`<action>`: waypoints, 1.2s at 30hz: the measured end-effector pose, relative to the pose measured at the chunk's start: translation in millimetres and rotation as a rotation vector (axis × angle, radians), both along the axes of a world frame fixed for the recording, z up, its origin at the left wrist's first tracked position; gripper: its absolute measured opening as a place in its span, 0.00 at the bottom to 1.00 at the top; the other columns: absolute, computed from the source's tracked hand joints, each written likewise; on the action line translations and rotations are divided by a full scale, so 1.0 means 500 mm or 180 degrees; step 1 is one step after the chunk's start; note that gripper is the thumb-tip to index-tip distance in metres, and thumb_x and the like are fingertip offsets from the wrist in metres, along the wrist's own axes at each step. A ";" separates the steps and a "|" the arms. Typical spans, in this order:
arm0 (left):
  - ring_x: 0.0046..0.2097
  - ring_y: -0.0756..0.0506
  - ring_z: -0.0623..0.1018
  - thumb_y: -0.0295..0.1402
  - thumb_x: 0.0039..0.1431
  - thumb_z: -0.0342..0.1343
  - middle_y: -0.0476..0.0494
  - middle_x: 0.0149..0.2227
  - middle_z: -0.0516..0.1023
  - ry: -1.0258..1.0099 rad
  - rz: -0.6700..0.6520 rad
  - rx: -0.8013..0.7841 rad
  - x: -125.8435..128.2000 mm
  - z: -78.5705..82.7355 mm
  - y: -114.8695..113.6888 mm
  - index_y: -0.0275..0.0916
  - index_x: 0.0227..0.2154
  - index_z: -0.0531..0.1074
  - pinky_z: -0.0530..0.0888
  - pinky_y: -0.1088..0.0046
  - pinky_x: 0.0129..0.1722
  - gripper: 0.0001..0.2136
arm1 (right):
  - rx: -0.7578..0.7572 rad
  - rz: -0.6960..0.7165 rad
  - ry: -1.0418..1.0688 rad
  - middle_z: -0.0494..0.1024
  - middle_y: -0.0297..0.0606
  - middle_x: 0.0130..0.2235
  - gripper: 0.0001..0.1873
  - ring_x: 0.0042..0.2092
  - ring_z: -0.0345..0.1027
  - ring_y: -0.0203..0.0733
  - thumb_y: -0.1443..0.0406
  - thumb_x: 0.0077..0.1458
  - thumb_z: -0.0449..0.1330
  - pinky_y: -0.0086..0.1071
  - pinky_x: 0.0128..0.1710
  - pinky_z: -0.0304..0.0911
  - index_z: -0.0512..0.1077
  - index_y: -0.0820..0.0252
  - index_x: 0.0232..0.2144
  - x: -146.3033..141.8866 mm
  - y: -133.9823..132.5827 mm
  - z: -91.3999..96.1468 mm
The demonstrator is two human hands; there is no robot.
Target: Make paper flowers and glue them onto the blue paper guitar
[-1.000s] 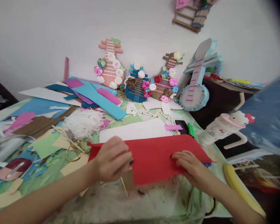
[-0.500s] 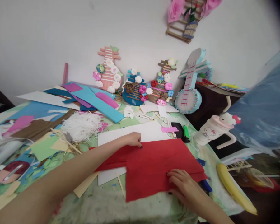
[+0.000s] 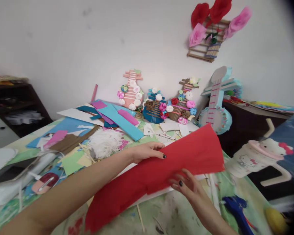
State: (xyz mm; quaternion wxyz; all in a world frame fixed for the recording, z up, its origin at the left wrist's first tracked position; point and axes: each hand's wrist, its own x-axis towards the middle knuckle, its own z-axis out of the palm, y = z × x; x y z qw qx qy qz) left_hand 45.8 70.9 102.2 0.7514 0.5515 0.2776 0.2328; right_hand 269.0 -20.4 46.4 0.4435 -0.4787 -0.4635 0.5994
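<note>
A sheet of red crepe paper (image 3: 159, 176), folded over on itself, is raised at a slant above the table. My left hand (image 3: 148, 152) grips its upper edge, thumb in front and fingers partly hidden behind. Close to the lower edge, my right hand (image 3: 186, 187) has its fingers apart and slightly blurred, over the front of the paper. Whether they touch it I cannot tell. White board (image 3: 152, 196) shows under the red paper, most of it covered.
Behind stand several paper lutes with paper flowers (image 3: 131, 94). White shredded paper (image 3: 105, 142) and coloured paper strips (image 3: 123, 122) lie left. A blue glue gun (image 3: 236, 209), a white tumbler (image 3: 256, 158) and a banana (image 3: 275, 220) are on the right.
The red paper has come up off the white board and is now folded and slanted. My left hand has closed on its edge; my right hand has lifted. The camera view has shifted left and up.
</note>
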 end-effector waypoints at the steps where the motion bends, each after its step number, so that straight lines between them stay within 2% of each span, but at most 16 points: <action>1: 0.32 0.49 0.75 0.35 0.44 0.64 0.47 0.35 0.76 -0.0200 0.0196 -0.0098 -0.008 0.005 -0.006 0.39 0.35 0.72 0.70 0.73 0.34 0.14 | 0.0059 0.0000 0.0273 0.73 0.47 0.53 0.30 0.50 0.71 0.49 0.53 0.44 0.68 0.46 0.54 0.63 0.67 0.55 0.48 -0.024 0.016 0.017; 5: 0.34 0.47 0.77 0.34 0.43 0.65 0.45 0.34 0.78 -0.0563 0.1052 -0.0311 -0.039 0.005 -0.021 0.38 0.35 0.73 0.72 0.71 0.37 0.15 | 0.0198 0.0179 0.1208 0.74 0.43 0.53 0.23 0.50 0.70 0.48 0.59 0.47 0.67 0.44 0.51 0.65 0.70 0.54 0.47 -0.105 0.081 0.066; 11: 0.34 0.46 0.77 0.36 0.43 0.67 0.46 0.32 0.78 -0.0065 0.2028 0.0258 -0.102 -0.008 -0.005 0.37 0.31 0.72 0.71 0.73 0.34 0.13 | 0.0172 0.0202 0.1238 0.79 0.42 0.45 0.21 0.43 0.74 0.45 0.62 0.43 0.69 0.39 0.45 0.68 0.73 0.59 0.42 -0.189 0.177 0.074; 13: 0.37 0.44 0.78 0.37 0.43 0.67 0.44 0.35 0.79 -0.0047 0.2122 0.0177 -0.128 -0.015 0.013 0.37 0.32 0.73 0.71 0.72 0.36 0.14 | 0.0141 0.0337 0.1210 0.80 0.41 0.44 0.21 0.42 0.75 0.44 0.62 0.43 0.69 0.38 0.44 0.68 0.73 0.60 0.41 -0.213 0.206 0.078; 17: 0.41 0.42 0.79 0.39 0.47 0.65 0.38 0.42 0.80 -0.0516 0.1771 -0.0588 -0.177 -0.028 0.059 0.35 0.39 0.76 0.74 0.68 0.42 0.17 | 0.0019 0.0869 0.1113 0.80 0.39 0.43 0.21 0.40 0.75 0.43 0.66 0.41 0.68 0.35 0.42 0.68 0.73 0.59 0.41 -0.261 0.267 0.096; 19: 0.39 0.42 0.80 0.34 0.45 0.65 0.36 0.41 0.80 -0.0689 0.1955 -0.0617 -0.192 -0.029 0.083 0.33 0.39 0.75 0.75 0.68 0.42 0.17 | -0.0050 0.1118 0.1032 0.81 0.37 0.42 0.23 0.39 0.75 0.42 0.67 0.39 0.68 0.34 0.41 0.69 0.72 0.58 0.42 -0.284 0.297 0.104; 21: 0.38 0.42 0.80 0.28 0.42 0.66 0.37 0.41 0.80 -0.0858 0.2474 -0.0452 -0.203 -0.024 0.108 0.34 0.43 0.73 0.76 0.67 0.41 0.21 | -0.0074 0.1277 0.1026 0.80 0.36 0.42 0.25 0.39 0.75 0.41 0.67 0.40 0.68 0.32 0.40 0.68 0.71 0.57 0.44 -0.303 0.324 0.108; 24: 0.38 0.42 0.80 0.24 0.40 0.65 0.42 0.42 0.80 -0.0956 0.3423 -0.0199 -0.224 -0.013 0.149 0.42 0.54 0.63 0.77 0.65 0.39 0.34 | -0.0083 0.1385 0.1064 0.80 0.35 0.43 0.29 0.38 0.76 0.40 0.64 0.41 0.68 0.31 0.37 0.68 0.67 0.54 0.48 -0.319 0.353 0.097; 26: 0.37 0.43 0.80 0.24 0.41 0.65 0.45 0.42 0.79 -0.0949 0.3860 0.0110 -0.251 -0.010 0.182 0.49 0.58 0.57 0.77 0.65 0.38 0.39 | -0.0133 0.1537 0.0907 0.80 0.35 0.41 0.33 0.36 0.76 0.40 0.64 0.40 0.69 0.31 0.34 0.68 0.64 0.53 0.50 -0.323 0.367 0.080; 28: 0.37 0.44 0.79 0.25 0.42 0.64 0.47 0.42 0.78 -0.0950 0.4006 0.0538 -0.291 -0.010 0.222 0.51 0.57 0.58 0.77 0.66 0.37 0.38 | -0.0226 0.1695 0.0650 0.81 0.33 0.35 0.35 0.32 0.75 0.39 0.65 0.36 0.71 0.30 0.31 0.67 0.64 0.54 0.49 -0.325 0.381 0.059; 32: 0.38 0.47 0.78 0.23 0.42 0.61 0.46 0.42 0.77 -0.0600 0.4058 0.1298 -0.392 -0.002 0.319 0.42 0.47 0.69 0.76 0.71 0.38 0.25 | -0.0207 0.1629 0.0310 0.78 0.29 0.27 0.29 0.28 0.72 0.36 0.66 0.34 0.70 0.27 0.28 0.63 0.66 0.57 0.42 -0.343 0.431 0.031; 34: 0.40 0.47 0.77 0.21 0.42 0.60 0.46 0.43 0.76 -0.0524 0.4102 0.1413 -0.441 0.011 0.370 0.40 0.46 0.70 0.75 0.72 0.40 0.24 | 0.0042 0.1431 0.0117 0.76 0.28 0.25 0.26 0.27 0.71 0.35 0.64 0.37 0.67 0.26 0.26 0.61 0.66 0.58 0.41 -0.363 0.477 0.031; 36: 0.41 0.48 0.77 0.20 0.44 0.59 0.46 0.44 0.76 -0.0428 0.4165 0.1477 -0.485 0.027 0.421 0.40 0.49 0.68 0.74 0.72 0.41 0.26 | 0.0511 0.1174 -0.0210 0.75 0.29 0.26 0.23 0.29 0.71 0.37 0.63 0.41 0.64 0.28 0.28 0.63 0.66 0.58 0.42 -0.389 0.541 0.036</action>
